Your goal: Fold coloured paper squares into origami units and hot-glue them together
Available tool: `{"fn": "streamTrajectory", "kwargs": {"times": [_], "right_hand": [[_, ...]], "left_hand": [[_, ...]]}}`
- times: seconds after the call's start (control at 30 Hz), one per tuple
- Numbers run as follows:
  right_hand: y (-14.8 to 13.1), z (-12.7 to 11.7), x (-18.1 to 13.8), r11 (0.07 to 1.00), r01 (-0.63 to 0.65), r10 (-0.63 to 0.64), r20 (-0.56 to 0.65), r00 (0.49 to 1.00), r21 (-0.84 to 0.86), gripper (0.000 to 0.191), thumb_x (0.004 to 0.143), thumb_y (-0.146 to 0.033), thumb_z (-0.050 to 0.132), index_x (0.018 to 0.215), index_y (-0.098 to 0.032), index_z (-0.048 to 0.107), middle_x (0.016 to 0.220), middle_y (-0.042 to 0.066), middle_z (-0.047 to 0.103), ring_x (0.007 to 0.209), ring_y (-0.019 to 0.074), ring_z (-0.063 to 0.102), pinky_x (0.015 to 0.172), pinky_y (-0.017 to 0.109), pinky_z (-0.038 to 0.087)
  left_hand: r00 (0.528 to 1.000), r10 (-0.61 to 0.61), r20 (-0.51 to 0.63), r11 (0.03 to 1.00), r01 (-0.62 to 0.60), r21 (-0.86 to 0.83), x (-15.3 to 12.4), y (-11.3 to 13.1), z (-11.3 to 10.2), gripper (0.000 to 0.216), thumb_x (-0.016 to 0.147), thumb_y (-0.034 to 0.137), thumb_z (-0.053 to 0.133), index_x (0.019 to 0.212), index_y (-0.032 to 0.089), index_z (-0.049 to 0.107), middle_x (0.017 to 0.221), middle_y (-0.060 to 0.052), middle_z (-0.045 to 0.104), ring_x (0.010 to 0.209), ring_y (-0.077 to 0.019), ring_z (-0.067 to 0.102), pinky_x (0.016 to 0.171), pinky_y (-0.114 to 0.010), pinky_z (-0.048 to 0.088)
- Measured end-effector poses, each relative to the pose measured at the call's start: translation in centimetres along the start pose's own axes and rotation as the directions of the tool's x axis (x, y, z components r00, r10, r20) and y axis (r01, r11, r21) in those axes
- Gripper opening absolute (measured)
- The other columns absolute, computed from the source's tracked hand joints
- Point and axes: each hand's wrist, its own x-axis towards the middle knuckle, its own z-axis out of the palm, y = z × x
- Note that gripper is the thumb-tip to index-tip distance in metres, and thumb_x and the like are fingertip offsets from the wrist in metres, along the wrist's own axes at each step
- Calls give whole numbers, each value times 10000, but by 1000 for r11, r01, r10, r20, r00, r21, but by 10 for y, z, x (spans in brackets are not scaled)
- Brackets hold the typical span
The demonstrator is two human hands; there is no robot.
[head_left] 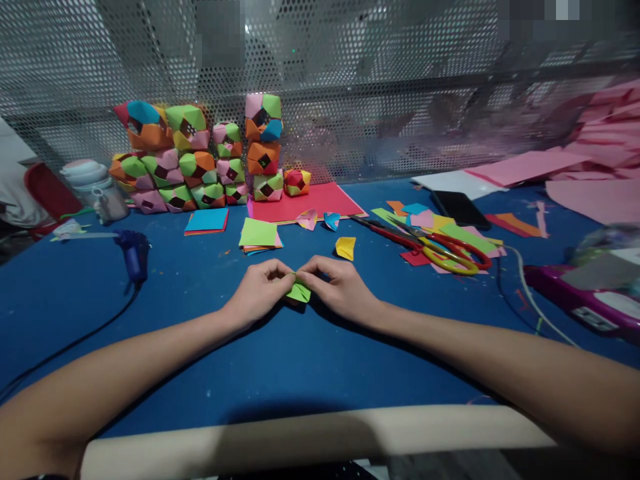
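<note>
Both hands meet at the middle of the blue table around a small folded piece of green paper (299, 291). My left hand (257, 287) pinches its left side between thumb and fingers. On the other side, my right hand (344, 285) pinches the paper's right edge. Part of the paper is hidden behind the fingertips. Just beyond my hands lie a folded yellow paper piece (345, 249), a folded pink piece (307, 219) and a folded blue piece (331, 221). A stack of square paper sheets (259, 233), green on top, sits beyond my left hand.
Folded paper balls (197, 168) are stacked along the perforated metal panel (360, 100). A blue glue gun (133, 253) with a black cord is at left. To the right are scissors (453, 253) on paper scraps, a black phone (461, 209) and a purple object (575, 300).
</note>
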Motion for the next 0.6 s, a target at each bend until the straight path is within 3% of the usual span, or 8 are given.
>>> {"fn": "streamTrajectory", "kwargs": {"times": [0.23, 0.43, 0.6], "right_hand": [[0, -1, 0, 998, -38, 38, 5, 999, 47, 120, 817, -256, 599, 781, -168, 673, 744, 29, 677, 661, 136, 597, 613, 244, 446], [5, 1, -1, 998, 52, -51, -22, 998, 36, 142, 825, -232, 589, 747, -154, 678, 692, 27, 657, 613, 118, 574, 584, 233, 425], [5, 1, 0, 998, -33, 34, -19, 999, 59, 143, 821, -245, 590, 747, -158, 677, 687, 12, 646, 617, 109, 565, 575, 214, 424]], "left_hand": [[1000, 6, -9, 1000, -6, 1, 0, -1, -2, 131, 752, 247, 588, 693, 131, 597, 646, 4, 572, 589, -94, 496, 555, -226, 370], [1000, 0, 21, 1000, 0, 11, 0, 0, -2, 118, 750, 224, 583, 696, 121, 598, 624, 15, 552, 566, -78, 469, 527, -207, 346], [999, -9, 38, 1000, 9, -15, 0, -1, -2, 92, 742, 209, 583, 704, 125, 571, 629, 21, 558, 562, -74, 480, 528, -198, 356]]}}
